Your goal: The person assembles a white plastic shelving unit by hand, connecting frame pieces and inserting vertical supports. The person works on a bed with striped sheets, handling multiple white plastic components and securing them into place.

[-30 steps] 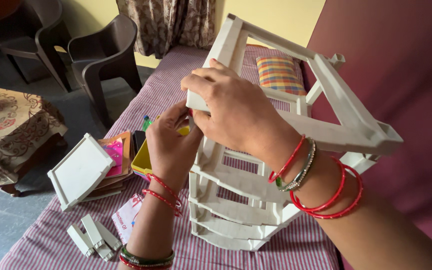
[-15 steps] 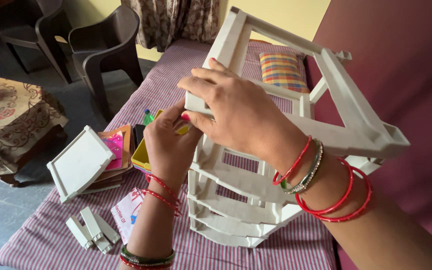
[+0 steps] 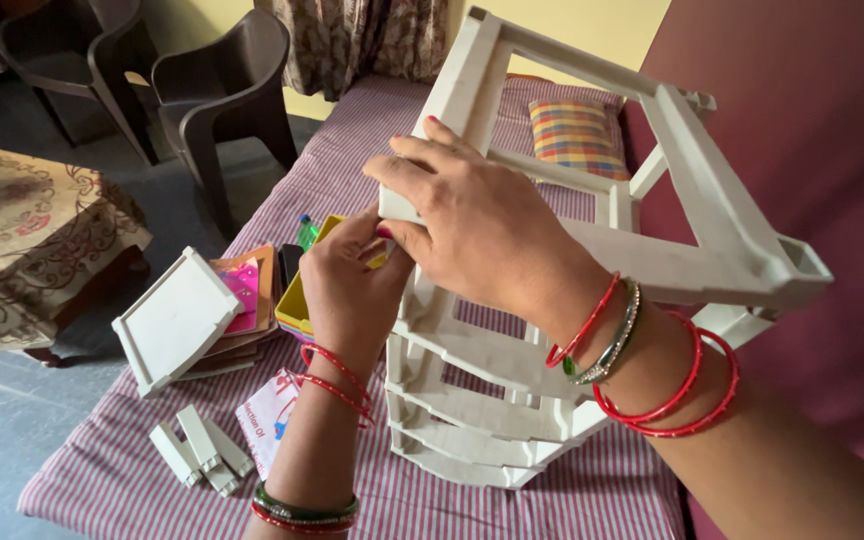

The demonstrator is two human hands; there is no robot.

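The rack (image 3: pixel 592 260) looks like moulded cream plastic, smooth with a dull sheen, as do the flat panel (image 3: pixel 174 318) at left and the small blocks (image 3: pixel 200 455) near it. The bedcover (image 3: pixel 132 470) is woven striped cloth, matt and finely ribbed, and the far pillow (image 3: pixel 577 138) is checked cloth. The far chairs (image 3: pixel 222 85) are dark plastic with a faint gloss, and the bangles (image 3: pixel 667 375) at right look glossy.

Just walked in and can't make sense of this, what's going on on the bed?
A person is handling a white plastic rack standing on a striped bedsheet. The right hand grips the corner of its top frame, and the left hand presses at a post just below. A loose white panel and small white pieces lie nearby.
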